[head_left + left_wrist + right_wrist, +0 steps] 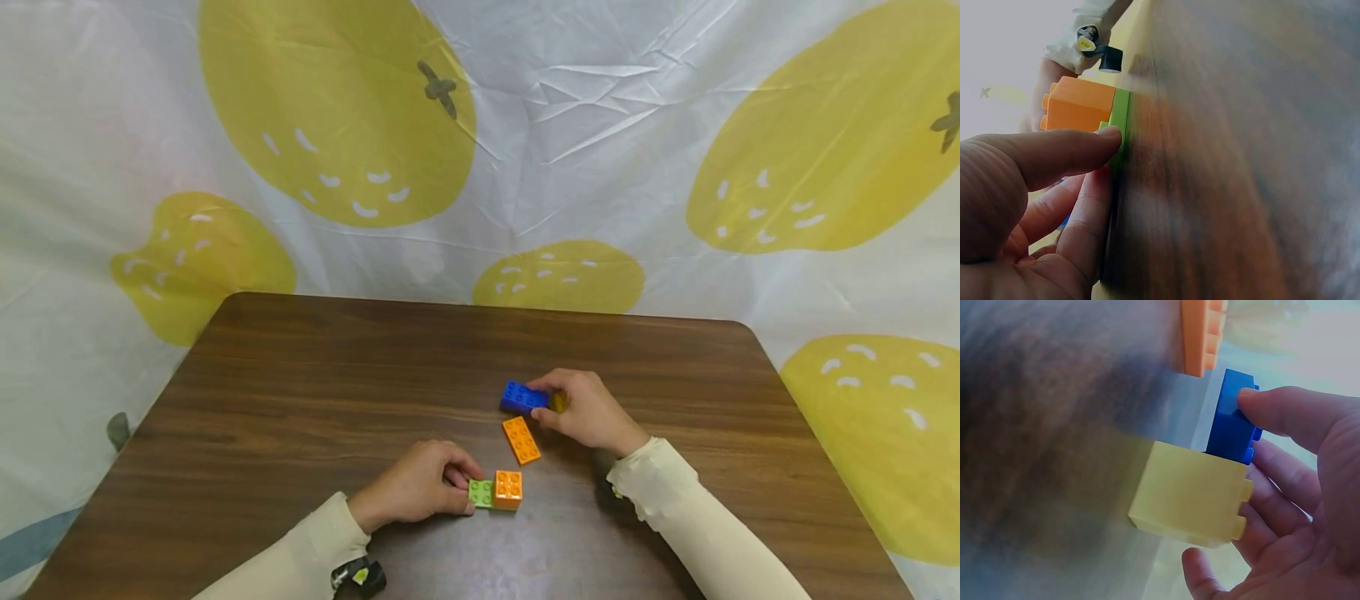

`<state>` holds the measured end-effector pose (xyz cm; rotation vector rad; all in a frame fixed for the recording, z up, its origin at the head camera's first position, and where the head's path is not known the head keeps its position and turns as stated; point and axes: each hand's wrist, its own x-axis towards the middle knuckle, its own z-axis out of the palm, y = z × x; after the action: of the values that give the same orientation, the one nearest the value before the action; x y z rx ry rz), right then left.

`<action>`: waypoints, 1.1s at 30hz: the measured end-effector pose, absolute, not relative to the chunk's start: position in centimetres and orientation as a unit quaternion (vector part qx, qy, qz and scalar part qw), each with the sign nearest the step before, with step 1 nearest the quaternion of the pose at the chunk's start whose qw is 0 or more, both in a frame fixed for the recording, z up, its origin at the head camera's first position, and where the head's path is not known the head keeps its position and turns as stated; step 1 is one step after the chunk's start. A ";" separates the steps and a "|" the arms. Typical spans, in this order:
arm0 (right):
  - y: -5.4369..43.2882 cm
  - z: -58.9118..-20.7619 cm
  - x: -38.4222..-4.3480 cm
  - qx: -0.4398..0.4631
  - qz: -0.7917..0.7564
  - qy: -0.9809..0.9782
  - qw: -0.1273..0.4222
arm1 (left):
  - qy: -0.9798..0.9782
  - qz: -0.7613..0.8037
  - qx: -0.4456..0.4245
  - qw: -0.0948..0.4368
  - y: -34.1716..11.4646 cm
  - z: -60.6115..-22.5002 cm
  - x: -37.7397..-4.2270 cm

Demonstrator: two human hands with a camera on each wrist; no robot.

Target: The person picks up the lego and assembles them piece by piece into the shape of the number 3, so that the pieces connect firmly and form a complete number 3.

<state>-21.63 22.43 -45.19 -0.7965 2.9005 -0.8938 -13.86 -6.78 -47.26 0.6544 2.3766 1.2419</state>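
My left hand (423,483) pinches the left end of a thin green building brick (481,493) between thumb and fingers. A square orange brick (507,490) sits on the green one's right end, studs up. Farther back, my right hand (592,412) holds a blue brick (522,397), thumb on its near side and fingers on the far side. Beneath that palm a yellow brick (1188,490) stands beside the blue one, mostly hidden in the head view. A thin orange brick (521,440) lies between the two hands, touched by neither.
The brown wooden table (337,358) has rounded far corners. Behind it hangs a white cloth (585,167) printed with large yellow fruit. A small black device (358,575) is strapped at the left wrist.
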 end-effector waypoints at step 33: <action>22.0 -43.8 -18.9 -0.299 -0.343 0.890 -0.022 | 0.844 0.445 0.237 0.184 -6.9 -47.7 -14.1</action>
<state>-18.85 22.02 -43.82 -0.9519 2.8377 -1.0917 -14.12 -6.88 -47.67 0.6673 2.3803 1.2536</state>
